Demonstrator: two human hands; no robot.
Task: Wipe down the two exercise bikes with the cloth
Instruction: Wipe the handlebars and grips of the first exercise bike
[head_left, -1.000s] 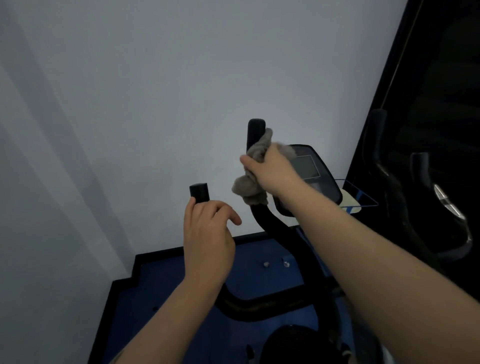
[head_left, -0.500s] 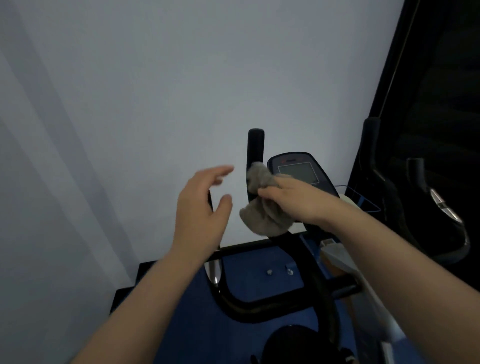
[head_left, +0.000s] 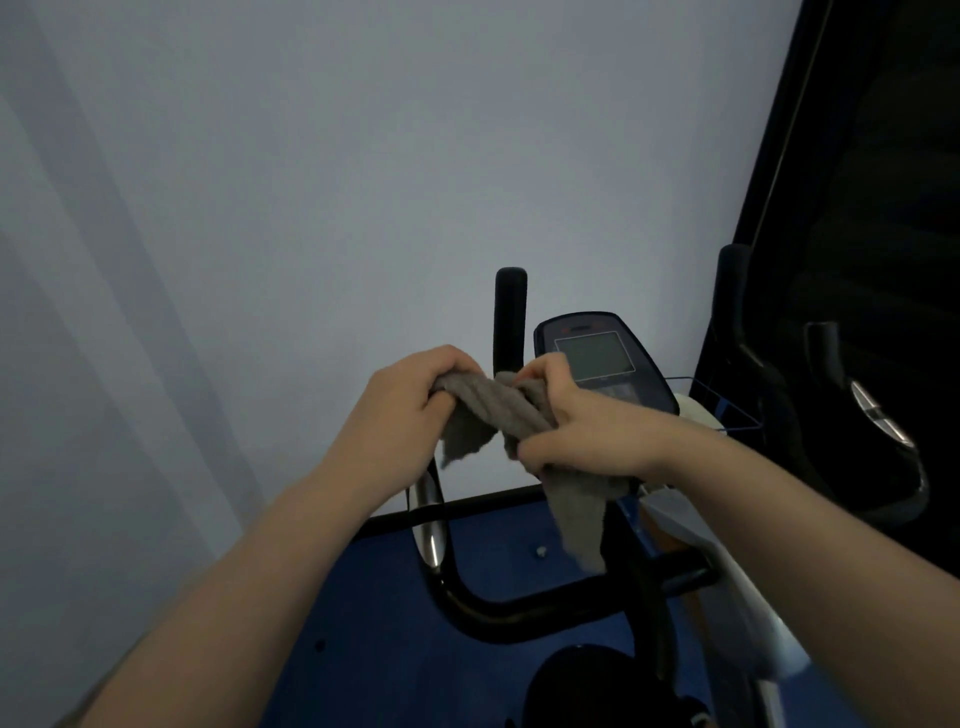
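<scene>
A grey cloth (head_left: 493, 410) is stretched between both hands above the handlebars of the near exercise bike (head_left: 519, 608). My left hand (head_left: 410, 410) grips its left end and my right hand (head_left: 571, 431) grips the bunched middle, with a loose tail hanging below. Behind the hands stand the bike's upright right handle (head_left: 510, 312) and its console with a grey screen (head_left: 595, 353). The left handle is mostly hidden by my left hand; its chrome sensor (head_left: 431, 525) shows below. A second exercise bike (head_left: 857, 415) stands at the right in the dark.
A pale wall fills the view ahead and to the left. The floor under the bike is blue (head_left: 374, 597) with a black skirting strip along the wall. A dark panel or doorway (head_left: 883, 156) runs up the right side. The black saddle (head_left: 597, 686) sits at the bottom.
My left hand left the left handle, rose and took hold of the cloth. My right hand drew the cloth off the upright handle, down toward me.
</scene>
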